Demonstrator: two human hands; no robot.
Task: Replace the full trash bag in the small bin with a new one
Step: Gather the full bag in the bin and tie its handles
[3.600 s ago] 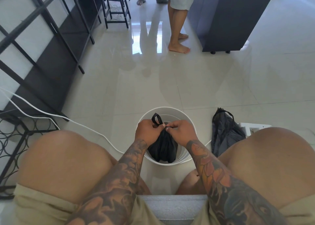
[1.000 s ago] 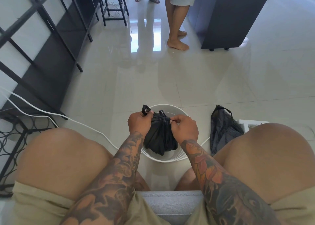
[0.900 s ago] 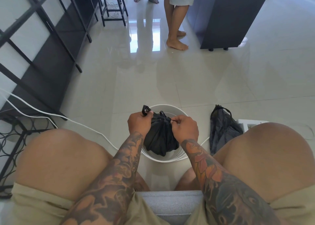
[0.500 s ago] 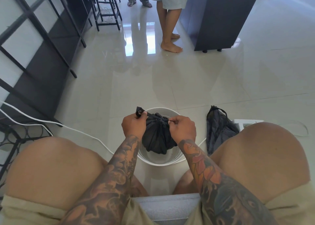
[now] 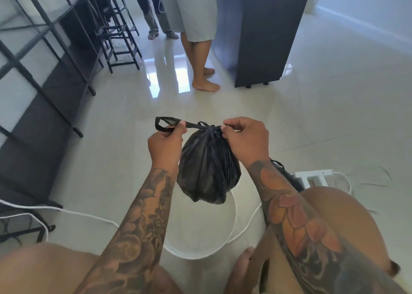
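The full black trash bag (image 5: 208, 171) hangs in the air above the small white bin (image 5: 200, 233), clear of its rim. My left hand (image 5: 166, 144) pinches one black handle loop out to the left of the knot. My right hand (image 5: 245, 141) pinches the other side at the tied neck of the bag. The bin's inside shows white with no liner. A second black bag (image 5: 292, 180) lies on the floor to the right, mostly hidden behind my right forearm.
A white power strip (image 5: 314, 176) and white cables (image 5: 66, 211) lie on the tiled floor around the bin. Black metal shelving (image 5: 44, 75) runs along the left. A barefoot person (image 5: 200, 48) stands ahead beside a dark cabinet (image 5: 265, 32). My knees flank the bin.
Both hands have lifted the tied bag up out of the bin; it now hangs free above the rim. The camera has tilted up and moved closer.
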